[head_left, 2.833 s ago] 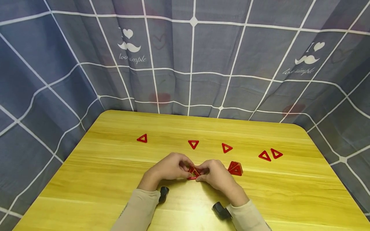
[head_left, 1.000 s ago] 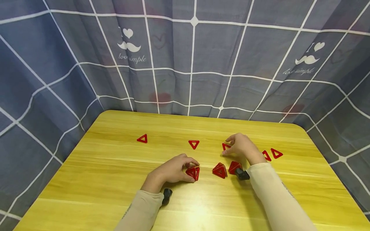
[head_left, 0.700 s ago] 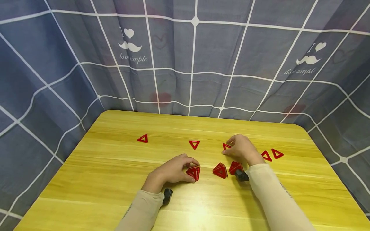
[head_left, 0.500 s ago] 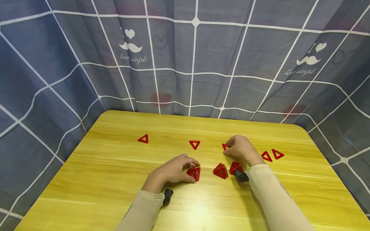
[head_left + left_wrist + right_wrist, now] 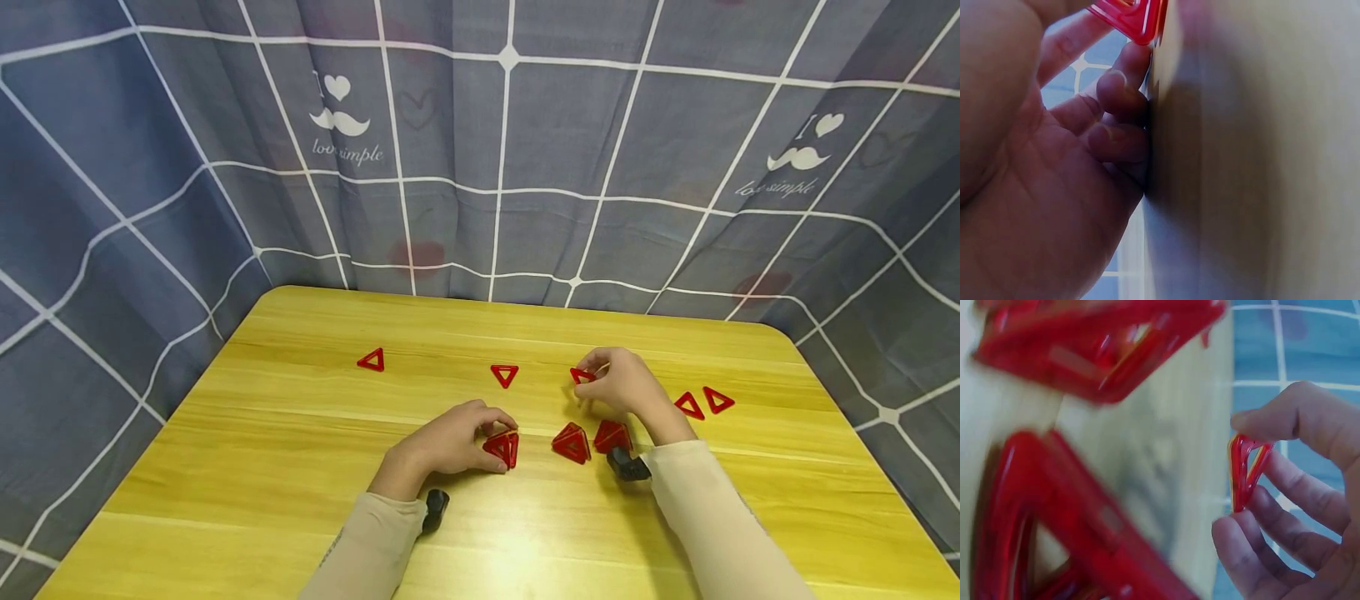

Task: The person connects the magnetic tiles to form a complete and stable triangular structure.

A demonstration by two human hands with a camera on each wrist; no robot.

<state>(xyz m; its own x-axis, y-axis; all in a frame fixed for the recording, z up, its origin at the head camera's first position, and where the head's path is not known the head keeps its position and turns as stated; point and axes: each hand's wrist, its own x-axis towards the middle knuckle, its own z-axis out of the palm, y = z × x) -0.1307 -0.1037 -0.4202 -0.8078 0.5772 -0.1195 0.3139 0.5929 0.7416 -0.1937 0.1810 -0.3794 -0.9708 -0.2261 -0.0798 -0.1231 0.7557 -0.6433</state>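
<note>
My left hand (image 5: pixel 450 437) rests at the table, thumb and fingers around a red pyramid (image 5: pixel 495 450) built of triangular magnetic tiles. In the left wrist view one red corner of that pyramid (image 5: pixel 1141 25) shows at the top, near the fingers. My right hand (image 5: pixel 626 385) pinches a red triangular magnetic tile (image 5: pixel 1237 475) between thumb and fingers, tilted on edge and raised a little over the table. Two more red pyramids stand between the hands: one in the middle (image 5: pixel 570 446), another (image 5: pixel 611 435) beside the right wrist camera. Both loom large and blurred in the right wrist view.
Loose red triangle tiles lie flat on the wooden table (image 5: pixel 262 467): one at far left (image 5: pixel 382 360), one back centre (image 5: pixel 504 367), and two at right, a nearer tile (image 5: pixel 690 413) and a farther tile (image 5: pixel 708 400). A grey checked curtain (image 5: pixel 450 217) hangs behind.
My right hand left the centre, reached the back-right tile, gripped it and has just lifted it. A second pyramid now stands in the middle. My left hand stays nearly in place.
</note>
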